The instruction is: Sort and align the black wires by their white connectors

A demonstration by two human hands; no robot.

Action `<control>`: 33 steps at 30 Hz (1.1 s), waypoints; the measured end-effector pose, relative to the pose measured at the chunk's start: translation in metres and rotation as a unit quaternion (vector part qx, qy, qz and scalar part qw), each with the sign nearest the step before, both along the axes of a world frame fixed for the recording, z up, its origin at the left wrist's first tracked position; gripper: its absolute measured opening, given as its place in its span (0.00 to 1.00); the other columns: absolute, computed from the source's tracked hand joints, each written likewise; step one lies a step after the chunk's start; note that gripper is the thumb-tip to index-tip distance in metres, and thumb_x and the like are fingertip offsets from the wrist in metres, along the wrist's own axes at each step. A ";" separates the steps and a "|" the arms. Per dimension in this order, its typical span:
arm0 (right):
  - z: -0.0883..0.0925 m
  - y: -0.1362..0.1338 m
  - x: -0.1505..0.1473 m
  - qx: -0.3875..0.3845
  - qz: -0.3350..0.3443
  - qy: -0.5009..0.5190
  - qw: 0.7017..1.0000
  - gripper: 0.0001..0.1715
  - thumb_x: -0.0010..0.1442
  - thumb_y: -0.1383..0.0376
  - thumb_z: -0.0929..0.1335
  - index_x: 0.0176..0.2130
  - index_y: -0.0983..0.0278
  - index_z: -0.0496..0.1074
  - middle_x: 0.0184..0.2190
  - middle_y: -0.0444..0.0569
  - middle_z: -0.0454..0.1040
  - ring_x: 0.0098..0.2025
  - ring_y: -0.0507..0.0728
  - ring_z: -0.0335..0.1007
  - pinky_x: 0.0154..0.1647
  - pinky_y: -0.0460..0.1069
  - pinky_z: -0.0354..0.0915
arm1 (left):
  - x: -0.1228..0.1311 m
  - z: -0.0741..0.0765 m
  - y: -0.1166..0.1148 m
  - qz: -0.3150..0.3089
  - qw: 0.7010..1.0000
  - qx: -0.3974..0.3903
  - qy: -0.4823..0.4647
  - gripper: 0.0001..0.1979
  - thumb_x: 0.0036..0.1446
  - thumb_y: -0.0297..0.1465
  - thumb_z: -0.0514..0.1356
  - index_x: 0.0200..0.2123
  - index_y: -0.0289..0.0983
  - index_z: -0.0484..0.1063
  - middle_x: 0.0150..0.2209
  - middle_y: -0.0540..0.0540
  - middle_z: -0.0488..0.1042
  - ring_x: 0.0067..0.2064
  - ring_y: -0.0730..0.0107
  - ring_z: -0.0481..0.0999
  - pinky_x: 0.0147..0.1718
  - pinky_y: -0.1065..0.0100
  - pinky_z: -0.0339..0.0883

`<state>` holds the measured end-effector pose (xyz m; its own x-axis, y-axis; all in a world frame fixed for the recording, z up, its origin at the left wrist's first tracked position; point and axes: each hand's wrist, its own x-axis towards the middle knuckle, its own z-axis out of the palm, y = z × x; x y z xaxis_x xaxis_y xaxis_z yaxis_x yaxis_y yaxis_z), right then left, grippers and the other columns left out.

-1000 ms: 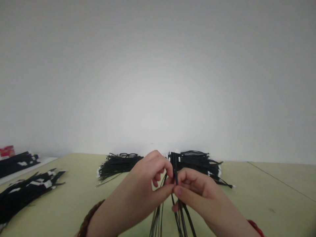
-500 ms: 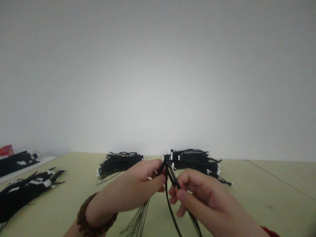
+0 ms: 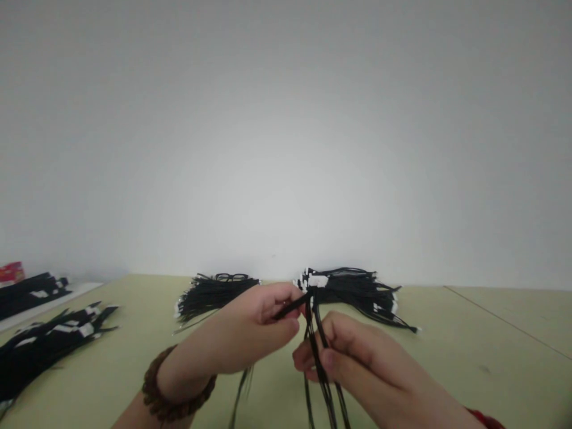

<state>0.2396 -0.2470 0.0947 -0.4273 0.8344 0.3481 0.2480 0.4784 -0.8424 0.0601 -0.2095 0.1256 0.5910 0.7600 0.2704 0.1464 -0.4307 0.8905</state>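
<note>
My left hand (image 3: pixel 241 328) pinches a thin black wire (image 3: pixel 290 307) between thumb and fingers, and more thin wires hang below it (image 3: pixel 241 399). My right hand (image 3: pixel 357 363) is closed around a hanging bunch of black wires (image 3: pixel 319 363). The two hands nearly meet at the wires' white-tipped ends (image 3: pixel 308 281), which stand up just behind my fingers. Directly behind my hands lies a bundle of black wires with white connectors (image 3: pixel 357 292). A similar bundle (image 3: pixel 214 300) lies behind my left hand.
Two more wire bundles lie at the left (image 3: pixel 44 342), one on a white board (image 3: pixel 53 301). A small red packet (image 3: pixel 11 272) sits beyond them. Dark spectacles (image 3: pixel 231 277) appear to rest on the left-centre bundle. The pale green table (image 3: pixel 469 369) has a seam at right, before a white wall (image 3: pixel 286 149).
My left hand has drawn back leftward and now holds a wire slanting across. The wires hanging from it are fewer. My right hand has dropped lower, and the white wire ends have shifted slightly.
</note>
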 end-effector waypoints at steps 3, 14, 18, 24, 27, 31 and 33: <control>0.002 -0.001 -0.001 -0.192 0.099 0.129 0.968 0.14 0.64 0.55 0.61 0.37 0.64 0.63 0.37 0.53 0.76 0.37 0.56 0.74 0.40 0.51 0.68 | -0.002 -0.001 0.003 0.062 0.998 0.005 0.004 0.04 0.52 0.31 0.60 0.30 0.35 0.71 0.27 0.51 0.70 0.30 0.69 0.69 0.29 0.70 0.63; -0.014 0.012 -0.017 -0.175 0.117 0.168 0.963 0.27 0.57 0.45 0.66 0.41 0.65 0.63 0.33 0.48 0.73 0.26 0.50 0.74 0.21 0.41 0.67 | 0.004 0.001 -0.002 0.024 0.996 -0.051 -0.068 0.07 0.53 0.31 0.62 0.36 0.36 0.76 0.28 0.49 0.76 0.30 0.69 0.73 0.31 0.70 0.65; -0.014 0.011 -0.020 -0.196 0.099 0.165 0.961 0.31 0.55 0.42 0.65 0.41 0.66 0.64 0.31 0.48 0.73 0.23 0.50 0.73 0.18 0.39 0.64 | 0.002 -0.002 -0.001 -0.007 0.995 -0.086 -0.051 0.11 0.51 0.27 0.63 0.41 0.37 0.75 0.26 0.52 0.71 0.27 0.73 0.72 0.29 0.71 0.65; -0.021 0.010 -0.026 -0.197 0.075 0.132 0.969 0.30 0.54 0.40 0.64 0.33 0.65 0.62 0.23 0.47 0.72 0.21 0.51 0.70 0.19 0.42 0.64 | 0.008 -0.004 -0.005 0.007 0.994 -0.077 -0.073 0.03 0.53 0.28 0.60 0.34 0.37 0.71 0.22 0.56 0.65 0.21 0.76 0.68 0.21 0.73 0.62; -0.021 0.009 -0.025 -0.228 0.091 0.085 0.966 0.26 0.56 0.44 0.65 0.33 0.65 0.64 0.21 0.46 0.72 0.21 0.50 0.67 0.21 0.43 0.60 | 0.011 -0.001 -0.006 0.024 0.994 -0.028 -0.102 0.04 0.57 0.27 0.56 0.29 0.37 0.68 0.24 0.54 0.67 0.24 0.76 0.68 0.23 0.73 0.63; -0.011 0.008 -0.013 -0.242 0.114 -0.010 0.963 0.29 0.56 0.43 0.63 0.32 0.67 0.70 0.21 0.45 0.68 0.20 0.48 0.59 0.19 0.42 0.52 | 0.008 0.001 0.005 0.077 0.978 0.007 -0.192 0.07 0.59 0.27 0.53 0.28 0.36 0.65 0.25 0.52 0.67 0.28 0.75 0.67 0.29 0.72 0.65; -0.006 0.010 -0.005 -0.229 0.140 -0.042 0.963 0.34 0.57 0.40 0.60 0.34 0.68 0.73 0.21 0.44 0.64 0.21 0.47 0.54 0.20 0.42 0.50 | 0.003 0.000 0.014 0.102 0.964 -0.007 -0.246 0.06 0.60 0.29 0.54 0.29 0.37 0.63 0.22 0.55 0.61 0.22 0.77 0.62 0.22 0.75 0.61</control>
